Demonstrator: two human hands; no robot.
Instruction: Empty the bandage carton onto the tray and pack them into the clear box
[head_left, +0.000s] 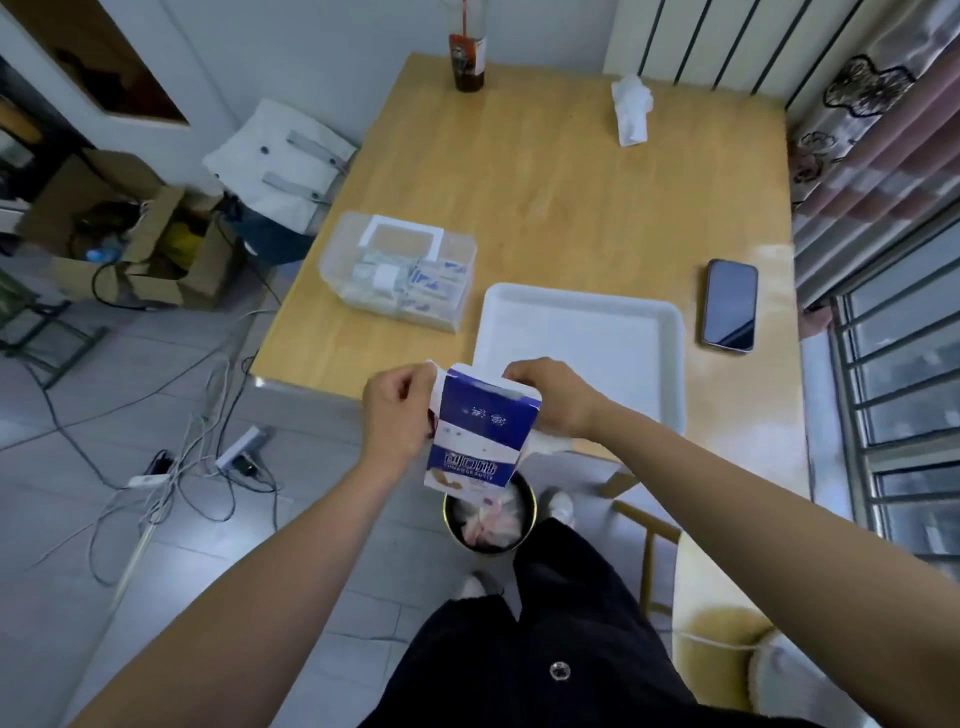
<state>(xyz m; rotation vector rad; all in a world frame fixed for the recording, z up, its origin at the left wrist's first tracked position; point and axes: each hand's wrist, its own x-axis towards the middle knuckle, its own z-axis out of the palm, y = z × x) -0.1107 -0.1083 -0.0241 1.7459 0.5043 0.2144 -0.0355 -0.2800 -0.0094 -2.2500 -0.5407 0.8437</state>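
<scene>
Pale wood tabletop (571, 182) fills the middle of the room, with tiled floor and loose cables off to one side. On the table sits the white tray (582, 297), its floor bare as far as I can see. Just beside it is the clear box (337, 260), which already holds some wrapped bandage packets (436, 283). A phone (730, 306) lies on the tray's other side.

The bandage carton (480, 431) is not over the tray yet — it hangs in the air off the table's near edge, directly above a small waste bin (529, 525) on the floor. The left hand (397, 410) has its fingers curled round the carton's left side and a white flap. The right hand (553, 397) pinches the upper right edge, so both hands are closed on the carton. The top end looks opened, though the blur keeps me from telling whether anything is still inside.

The step in hand seems to be opening the carton before tipping it. The risk lies in where it is held: if the lower end gives way or the carton tilts early, the bandages would drop into the bin or onto the floor — not the tray. Bringing it over the tray first would avoid that.
</scene>
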